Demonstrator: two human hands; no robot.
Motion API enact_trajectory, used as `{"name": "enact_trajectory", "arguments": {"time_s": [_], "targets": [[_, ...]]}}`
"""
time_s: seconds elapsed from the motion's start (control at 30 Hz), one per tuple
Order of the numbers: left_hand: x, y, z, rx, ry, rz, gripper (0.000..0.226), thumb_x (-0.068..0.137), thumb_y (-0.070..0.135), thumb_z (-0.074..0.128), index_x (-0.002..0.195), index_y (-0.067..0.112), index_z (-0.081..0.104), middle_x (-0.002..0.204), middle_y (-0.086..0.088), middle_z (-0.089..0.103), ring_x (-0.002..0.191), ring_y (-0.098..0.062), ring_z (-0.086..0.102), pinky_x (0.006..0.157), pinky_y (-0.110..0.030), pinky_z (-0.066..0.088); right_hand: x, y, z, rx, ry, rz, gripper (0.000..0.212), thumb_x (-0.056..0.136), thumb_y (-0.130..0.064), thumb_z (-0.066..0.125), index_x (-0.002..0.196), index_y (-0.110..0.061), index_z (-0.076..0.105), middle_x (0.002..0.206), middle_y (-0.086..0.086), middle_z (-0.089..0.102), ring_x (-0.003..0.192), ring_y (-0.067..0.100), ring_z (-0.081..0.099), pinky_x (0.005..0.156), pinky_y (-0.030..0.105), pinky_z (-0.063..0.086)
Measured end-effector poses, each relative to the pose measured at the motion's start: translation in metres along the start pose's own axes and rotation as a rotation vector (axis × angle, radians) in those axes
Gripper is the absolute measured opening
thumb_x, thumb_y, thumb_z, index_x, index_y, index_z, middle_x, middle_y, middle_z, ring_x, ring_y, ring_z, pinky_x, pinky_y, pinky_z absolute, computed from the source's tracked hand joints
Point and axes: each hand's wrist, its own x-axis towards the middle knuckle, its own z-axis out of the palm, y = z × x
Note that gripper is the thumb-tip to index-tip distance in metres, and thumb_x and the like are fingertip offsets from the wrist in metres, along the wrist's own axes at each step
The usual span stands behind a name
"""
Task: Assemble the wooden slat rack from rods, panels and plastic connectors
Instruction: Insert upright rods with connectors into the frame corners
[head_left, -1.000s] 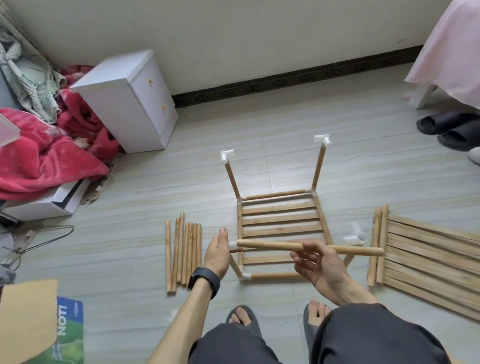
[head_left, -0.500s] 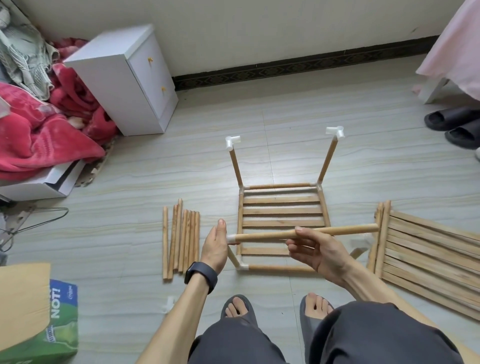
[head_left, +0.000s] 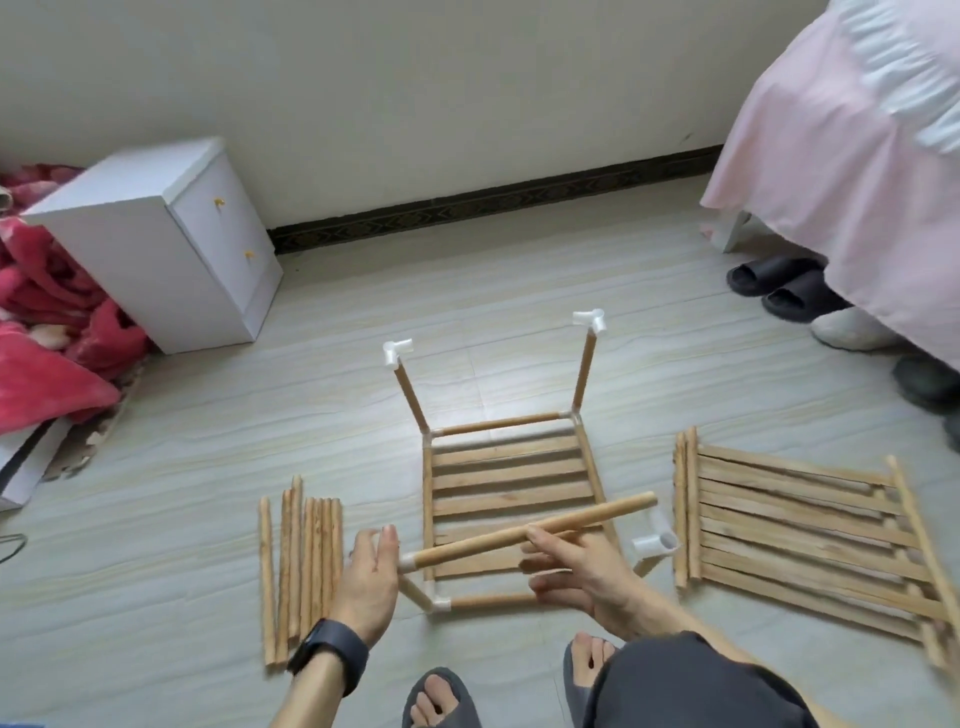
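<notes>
The partly built rack lies on the floor: a slat panel framed by rods, with two upright rods at its far corners. Each upright is topped by a white connector. My right hand pinches a long wooden rod near its middle. The rod's left end sits in a white connector on a short post at the near left corner. My left hand is flat, its palm against that connector. A loose white connector lies beside the rack's right edge.
A bundle of spare rods lies left of the rack, and stacked slat panels lie to its right. A white cabinet and a red blanket are at the left. Slippers sit under a pink bedcover.
The rod's right end has swung up and away from me, so it now slants across the panel. My left hand stays against the connector. The view has tilted up.
</notes>
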Motion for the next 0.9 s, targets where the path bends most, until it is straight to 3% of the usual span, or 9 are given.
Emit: {"name": "enact_trajectory", "arguments": {"time_s": [0.13,0.23,0.3,0.43,0.57,0.67,0.73,0.8,0.9], "targets": [[0.017,0.028,-0.009,0.434,0.09,0.206,0.028,0.104,0.037,0.033,0.125,0.031,0.051,0.115,0.0,0.055,0.104,-0.015,0.05,0.084,-0.035,0.043,-0.028,0.0,-0.036,-0.327,0.243,-0.296,0.013,0.096,-0.026,0.07,0.085,-0.02,0.077,0.079,0.007,0.075,0.069,0.021,0.073,0.076,0.05,0.062],[0.025,0.076,-0.005,0.619,-0.015,0.341,0.031,0.102,0.043,0.039,0.13,0.035,0.049,0.123,0.006,0.057,0.113,-0.013,0.048,0.089,-0.032,0.043,-0.044,-0.008,-0.068,-0.422,0.525,-0.517,0.014,0.096,-0.03,0.067,0.084,-0.031,0.072,0.072,-0.002,0.072,0.065,0.014,0.069,0.063,0.03,0.058],[0.025,0.115,0.012,0.601,-0.159,0.427,0.032,0.101,0.046,0.042,0.13,0.034,0.05,0.124,0.008,0.059,0.116,-0.014,0.052,0.096,-0.037,0.048,-0.04,-0.015,-0.084,-0.418,0.698,-0.581,0.002,0.096,-0.032,0.067,0.095,-0.034,0.068,0.082,-0.011,0.071,0.077,0.004,0.067,0.062,0.018,0.05],[0.017,0.183,0.072,0.564,-0.423,0.497,0.039,0.098,0.05,0.045,0.128,0.027,0.054,0.121,0.006,0.065,0.108,-0.016,0.06,0.094,-0.037,0.051,-0.008,-0.013,-0.092,-0.379,0.574,-0.404,0.011,0.102,-0.038,0.057,0.102,-0.03,0.064,0.097,-0.009,0.07,0.093,0.005,0.066,0.071,0.02,0.044],[0.014,0.199,0.122,0.653,-0.533,0.534,0.042,0.1,0.048,0.045,0.134,0.024,0.05,0.119,0.0,0.066,0.1,-0.02,0.061,0.086,-0.035,0.05,0.018,0.005,-0.084,-0.522,0.484,-0.434,0.051,0.096,-0.066,0.033,0.07,-0.033,0.063,0.065,-0.017,0.066,0.064,-0.002,0.059,0.057,0.015,0.038],[0.022,0.192,0.137,0.553,-0.503,0.478,0.037,0.104,0.047,0.036,0.127,0.023,0.051,0.094,0.003,0.065,0.075,-0.014,0.056,0.063,-0.029,0.041,0.032,-0.003,-0.083,-0.427,0.494,-0.472,0.05,0.09,-0.071,0.032,0.06,-0.04,0.059,0.052,-0.012,0.055,0.051,-0.001,0.051,0.052,0.015,0.038],[0.027,0.189,0.139,0.503,-0.449,0.475,0.033,0.105,0.045,0.033,0.121,0.024,0.052,0.076,0.009,0.055,0.064,-0.01,0.05,0.054,-0.027,0.033,0.04,-0.008,-0.087,-0.39,0.494,-0.447,0.057,0.089,-0.071,0.033,0.059,-0.03,0.059,0.051,-0.009,0.053,0.053,0.002,0.052,0.052,0.022,0.04],[0.028,0.182,0.137,0.525,-0.419,0.528,0.03,0.105,0.045,0.031,0.118,0.027,0.052,0.072,0.01,0.052,0.062,-0.011,0.049,0.054,-0.03,0.034,0.045,-0.011,-0.094,-0.354,0.512,-0.423,0.068,0.086,-0.072,0.034,0.064,-0.012,0.058,0.054,-0.004,0.056,0.058,0.01,0.058,0.059,0.032,0.045],[0.019,0.171,0.135,0.663,-0.386,0.662,0.029,0.105,0.047,0.025,0.115,0.029,0.045,0.07,0.008,0.051,0.062,-0.018,0.049,0.057,-0.034,0.039,0.048,-0.011,-0.098,-0.334,0.539,-0.426,0.081,0.083,-0.076,0.032,0.072,-0.001,0.061,0.054,-0.001,0.057,0.056,0.008,0.059,0.056,0.023,0.043]]}}
